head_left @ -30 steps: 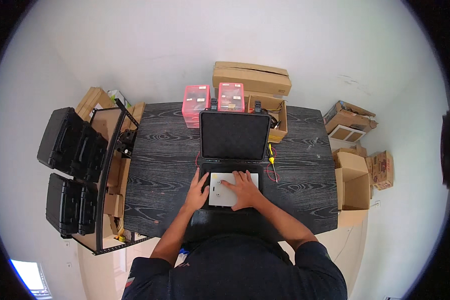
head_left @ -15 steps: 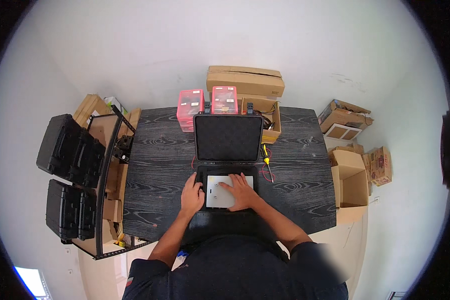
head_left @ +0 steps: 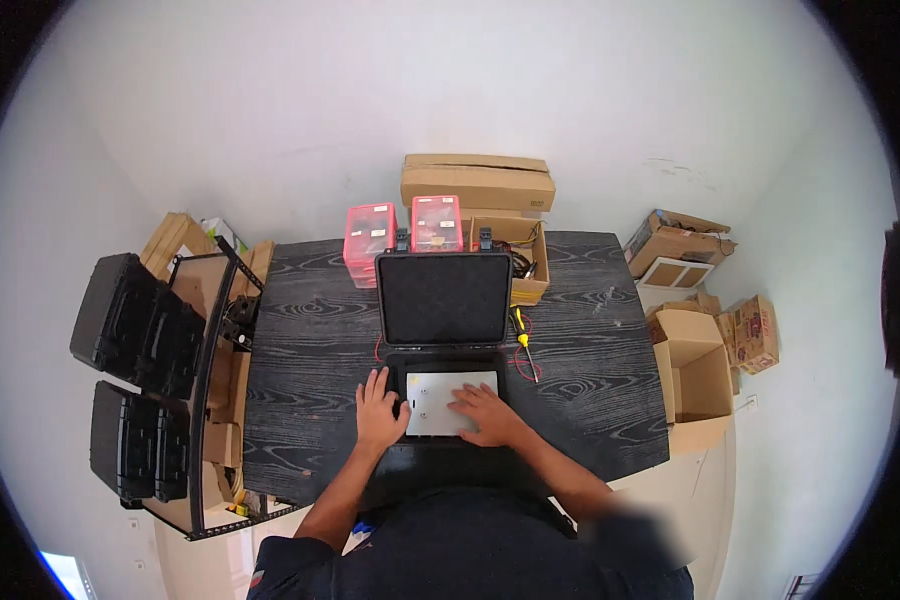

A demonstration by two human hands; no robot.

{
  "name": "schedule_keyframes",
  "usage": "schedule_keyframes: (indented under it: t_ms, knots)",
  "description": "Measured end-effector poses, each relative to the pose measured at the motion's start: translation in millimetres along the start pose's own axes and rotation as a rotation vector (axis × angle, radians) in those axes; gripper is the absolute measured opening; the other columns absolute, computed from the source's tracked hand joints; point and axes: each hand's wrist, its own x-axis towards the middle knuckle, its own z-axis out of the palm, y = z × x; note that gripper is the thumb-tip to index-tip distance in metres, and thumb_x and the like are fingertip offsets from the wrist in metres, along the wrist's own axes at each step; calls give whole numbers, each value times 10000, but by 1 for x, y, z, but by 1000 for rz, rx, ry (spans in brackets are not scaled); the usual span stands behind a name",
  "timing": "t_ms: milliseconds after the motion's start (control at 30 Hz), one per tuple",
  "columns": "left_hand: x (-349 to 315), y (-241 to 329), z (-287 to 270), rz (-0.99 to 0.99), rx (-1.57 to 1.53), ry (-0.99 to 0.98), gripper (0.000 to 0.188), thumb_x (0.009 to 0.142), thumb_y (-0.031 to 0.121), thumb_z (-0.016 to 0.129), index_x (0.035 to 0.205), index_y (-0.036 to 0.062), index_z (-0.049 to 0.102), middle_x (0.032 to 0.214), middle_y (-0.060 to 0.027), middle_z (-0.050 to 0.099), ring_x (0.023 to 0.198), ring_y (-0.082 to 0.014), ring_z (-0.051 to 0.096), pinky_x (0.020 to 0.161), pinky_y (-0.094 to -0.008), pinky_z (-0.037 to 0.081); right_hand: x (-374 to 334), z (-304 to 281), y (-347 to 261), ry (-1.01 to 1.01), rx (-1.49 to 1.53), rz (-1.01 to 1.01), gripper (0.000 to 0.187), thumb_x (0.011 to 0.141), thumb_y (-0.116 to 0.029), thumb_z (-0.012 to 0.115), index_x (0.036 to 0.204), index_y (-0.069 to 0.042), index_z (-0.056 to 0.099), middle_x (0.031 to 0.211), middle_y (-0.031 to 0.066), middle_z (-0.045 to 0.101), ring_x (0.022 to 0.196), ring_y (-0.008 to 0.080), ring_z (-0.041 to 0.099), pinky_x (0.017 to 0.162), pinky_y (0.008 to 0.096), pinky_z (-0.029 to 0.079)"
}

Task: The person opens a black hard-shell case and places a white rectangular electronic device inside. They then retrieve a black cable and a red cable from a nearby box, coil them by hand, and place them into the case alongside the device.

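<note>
Grey plate (head_left: 448, 397) being seated into black case (head_left: 440, 330), left hand (head_left: 378, 412) and right hand (head_left: 485, 414) flat on it; next, probably even downward pressure.

Overhead view of a dark wood-grain table (head_left: 300, 350) bearing an open black hard case (head_left: 440, 300). Left hand (head_left: 378, 412) and right hand (head_left: 485, 412) rest on a pale panel (head_left: 435, 398) in its base. Two red boxes (head_left: 402, 232) stand at the far edge, a yellow screwdriver (head_left: 522, 335) just right of the case.
</note>
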Motion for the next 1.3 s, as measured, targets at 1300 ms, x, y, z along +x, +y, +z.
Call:
schedule_keyframes:
  t_ms: [1300]
  knots:
    - [28, 11, -5, 158, -101, -215, 657, 872, 402, 724, 1410, 58, 571, 1589, -136, 466, 1508, -370, 368, 1235, -649, 205, 183, -121, 309, 24, -63, 563, 277, 913, -158, 628, 1141, -32, 722, 1070, 203, 746, 967, 392, 713, 865, 460, 562]
